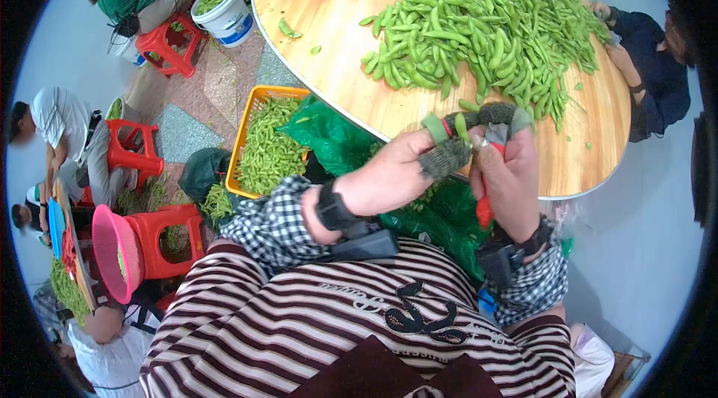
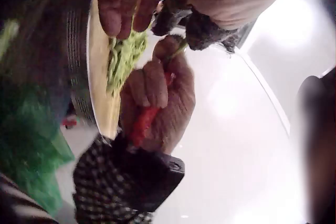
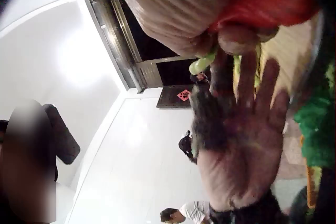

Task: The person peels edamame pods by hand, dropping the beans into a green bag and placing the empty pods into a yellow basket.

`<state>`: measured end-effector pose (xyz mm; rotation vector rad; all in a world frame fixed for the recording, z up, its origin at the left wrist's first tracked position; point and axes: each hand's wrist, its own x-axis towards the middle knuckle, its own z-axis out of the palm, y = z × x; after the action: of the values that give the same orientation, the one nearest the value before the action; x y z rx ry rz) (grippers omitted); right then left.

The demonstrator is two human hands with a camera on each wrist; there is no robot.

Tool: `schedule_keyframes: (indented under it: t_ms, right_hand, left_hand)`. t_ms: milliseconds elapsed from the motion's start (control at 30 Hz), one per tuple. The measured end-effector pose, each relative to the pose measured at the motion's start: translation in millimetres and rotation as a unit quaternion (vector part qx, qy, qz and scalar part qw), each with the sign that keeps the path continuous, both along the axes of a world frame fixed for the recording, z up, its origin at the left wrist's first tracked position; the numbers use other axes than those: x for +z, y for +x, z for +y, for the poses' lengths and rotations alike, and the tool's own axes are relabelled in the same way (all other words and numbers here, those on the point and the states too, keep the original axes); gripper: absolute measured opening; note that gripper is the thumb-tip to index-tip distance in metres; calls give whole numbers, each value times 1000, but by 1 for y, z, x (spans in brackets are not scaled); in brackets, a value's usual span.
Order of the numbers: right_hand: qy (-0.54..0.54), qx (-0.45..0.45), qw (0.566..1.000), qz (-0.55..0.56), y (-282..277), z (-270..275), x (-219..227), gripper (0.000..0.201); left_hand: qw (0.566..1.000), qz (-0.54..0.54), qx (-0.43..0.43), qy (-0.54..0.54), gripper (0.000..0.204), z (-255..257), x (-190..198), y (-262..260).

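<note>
A green pod (image 1: 461,129) is poking up between the two hands above the counter's (image 1: 329,46) edge. The right hand (image 1: 512,181) is curling its fingers round a red handle (image 1: 485,211); the left hand (image 1: 393,173) is reaching in, open, palm exposed and fingers straight.

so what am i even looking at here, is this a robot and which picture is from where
No robot: these are a person's own two hands. The big picture comes from a camera worn on the head, looking down; the other two come from cameras on the left and right wrists.

A heap of green pods lies on the round wooden table. The left hand, with dark covers on its thumb and forefinger, pinches one pod. The right hand grips a red-handled tool close by; its exact kind is hard to tell.
</note>
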<state>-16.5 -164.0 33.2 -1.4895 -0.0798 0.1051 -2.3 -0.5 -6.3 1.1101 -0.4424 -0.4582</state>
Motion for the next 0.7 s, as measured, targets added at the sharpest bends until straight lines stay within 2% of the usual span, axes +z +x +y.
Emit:
schedule_keyframes:
  t_ms: [33,67,100,133,167,200,233,267,333,433,500,633,700]
  right_hand:
    - [16,-27,999,-38,-4,3,-4,26]
    - [2,-52,997,-53,-6,6,-7,26]
    - [3,-53,997,-52,-6,5,-11,26]
    - [-53,-74,992,-87,-5,3,-16,24]
    - [-108,-94,982,-121,-5,2,-19,23]
    - [-106,-92,983,-120,-6,-2,-17,23]
    - [-79,-59,993,-67,-9,-9,-12,23]
    - [-51,-26,998,-14,-11,-12,-7,24]
    - [-73,7,997,-12,-12,-11,0,25]
    - [-90,59,994,7,-13,-11,-1,25]
    - [-83,104,990,37,-11,-11,-2,22]
    - [-83,111,989,41,-10,-9,-6,21]
    - [-87,128,987,39,-9,-11,-8,19]
  left_hand:
    - [997,49,0,-61,35,-9,-2,-2]
    - [997,49,-1,-61,35,-14,-2,-4]
    - [998,18,53,-40,32,-17,-2,-7]
    - [994,-14,108,-18,29,-18,-2,-8]
    - [994,-13,108,-16,29,-17,-6,-7]
    - [991,-59,121,19,23,-14,-10,-4]
    - [984,-105,135,54,17,-10,-12,-2]
    - [984,-104,137,56,17,-7,-14,-3]
    - [987,-84,105,85,8,1,-11,-6]
    - [988,-76,52,123,13,9,-14,-6]
    - [983,-90,54,154,12,10,-17,-5]
    - [965,-148,60,209,10,12,-18,-4]
    - [965,-143,52,213,10,11,-15,-5]
